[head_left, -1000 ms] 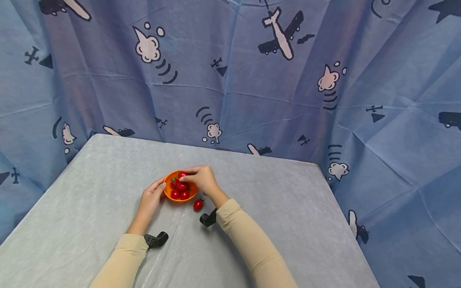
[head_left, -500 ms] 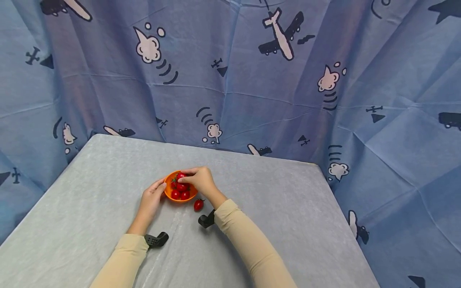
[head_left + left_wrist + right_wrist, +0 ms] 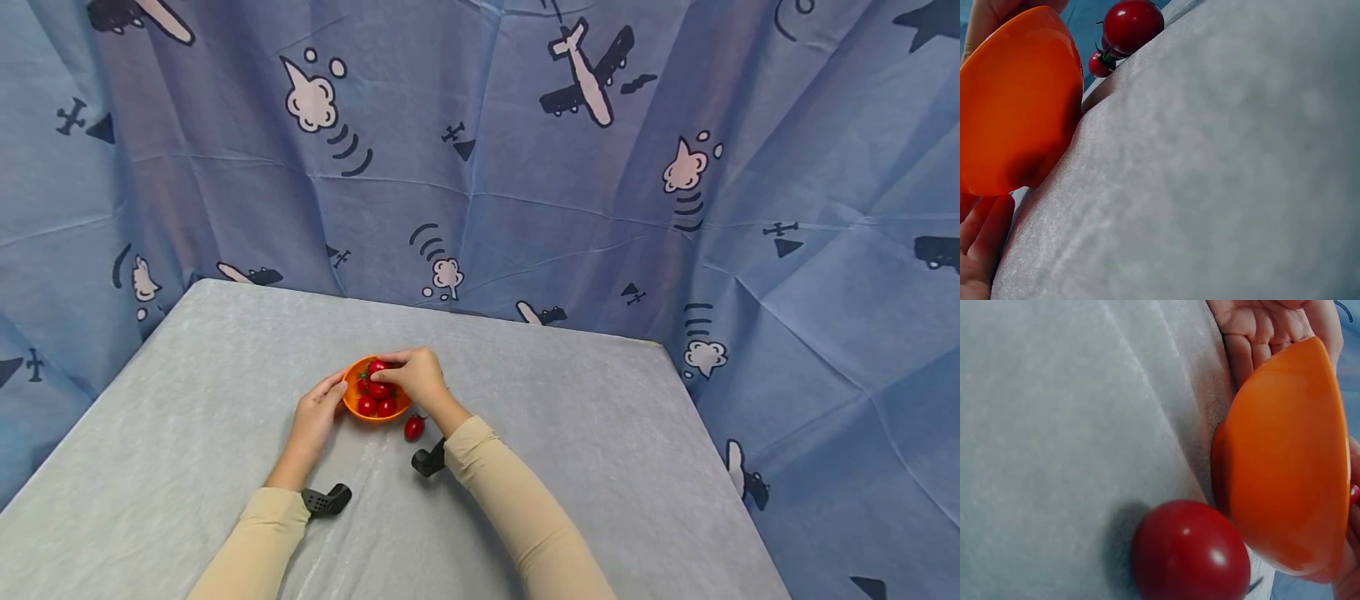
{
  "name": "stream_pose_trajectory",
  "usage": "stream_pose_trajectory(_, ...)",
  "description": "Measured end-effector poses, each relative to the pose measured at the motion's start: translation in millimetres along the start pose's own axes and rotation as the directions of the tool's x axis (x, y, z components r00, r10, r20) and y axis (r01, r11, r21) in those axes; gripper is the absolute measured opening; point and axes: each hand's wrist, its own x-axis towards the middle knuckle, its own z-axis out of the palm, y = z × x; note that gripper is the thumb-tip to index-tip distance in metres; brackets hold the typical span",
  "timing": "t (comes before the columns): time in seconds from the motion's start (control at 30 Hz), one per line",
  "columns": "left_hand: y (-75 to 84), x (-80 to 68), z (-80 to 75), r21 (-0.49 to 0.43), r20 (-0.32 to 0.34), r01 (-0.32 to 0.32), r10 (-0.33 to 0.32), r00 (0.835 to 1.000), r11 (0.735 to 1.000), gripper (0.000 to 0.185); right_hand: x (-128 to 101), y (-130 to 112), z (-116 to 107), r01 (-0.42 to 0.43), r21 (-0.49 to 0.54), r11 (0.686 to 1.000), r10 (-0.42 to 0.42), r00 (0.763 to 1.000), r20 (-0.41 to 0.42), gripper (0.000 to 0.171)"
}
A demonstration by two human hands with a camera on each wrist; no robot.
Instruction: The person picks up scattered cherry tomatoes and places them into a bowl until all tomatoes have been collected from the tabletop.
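Bright, even light, soft shadows; wrist views blurred close up.

I see both arms in long beige sleeves, plain and close-fitting, each ending at the wrist. Under the left sleeve [image 3: 255,533] a small black camera mount [image 3: 326,499] sticks out, rounded, with a patch of tiny holes on its face. Under the right sleeve [image 3: 517,508] a matching black mount [image 3: 430,458] juts from the cuff. My left hand [image 3: 315,415] and right hand [image 3: 418,377] are bare, without gloves or rings.
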Motion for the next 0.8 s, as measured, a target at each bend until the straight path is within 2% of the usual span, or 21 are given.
stream_pose_trajectory(0.23,-1.9,0.1,1.5,-0.078,-0.009,-0.056,0.055,0.998,0.995,0.046,-0.1,0.0,0.5,0.041,-0.047,0.998,-0.042,0.999,-0.011,0.031)
stream_pose_trajectory(0.47,1.4,-1.0,1.6,-0.061,-0.005,-0.043,0.043,0.999,0.997,0.045,0.0,1.5,2.1,0.043,0.001,0.999,-0.043,0.999,-0.008,0.032)
stream_pose_trajectory(0.8,2.3,-1.4,1.2,-0.047,-0.001,-0.026,0.026,1.0,0.999,0.046,1.3,4.0,4.3,0.036,-0.01,0.999,-0.036,0.999,0.0,0.033)
